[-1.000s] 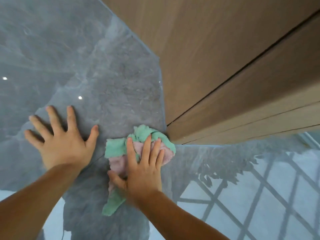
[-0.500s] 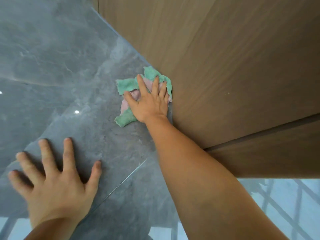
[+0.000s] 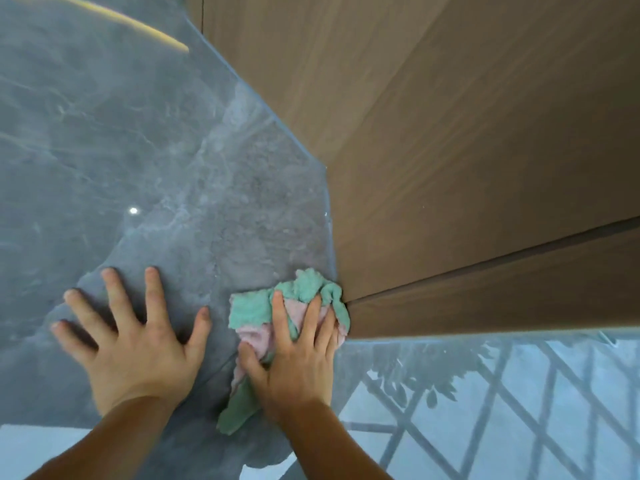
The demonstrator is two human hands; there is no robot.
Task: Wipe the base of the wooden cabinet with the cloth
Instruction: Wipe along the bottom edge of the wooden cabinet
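A crumpled green and pink cloth point(image 3: 304, 289) lies on the glossy grey floor, bunched against the bottom edge of the wooden cabinet point(image 3: 450, 161), near its corner and a dark seam between panels. My right hand point(image 3: 294, 362) presses flat on the cloth with fingers spread over it. My left hand point(image 3: 135, 341) rests flat on the floor to the left of the cloth, fingers apart, holding nothing.
The polished grey marble floor point(image 3: 138, 150) reflects ceiling lights and, at lower right, a window lattice with foliage point(image 3: 467, 393). The cabinet wall fills the right and top of the view.
My right hand has pulled the cloth back along the cabinet base from the far stretch to the near corner. My left hand stays planted on the floor.
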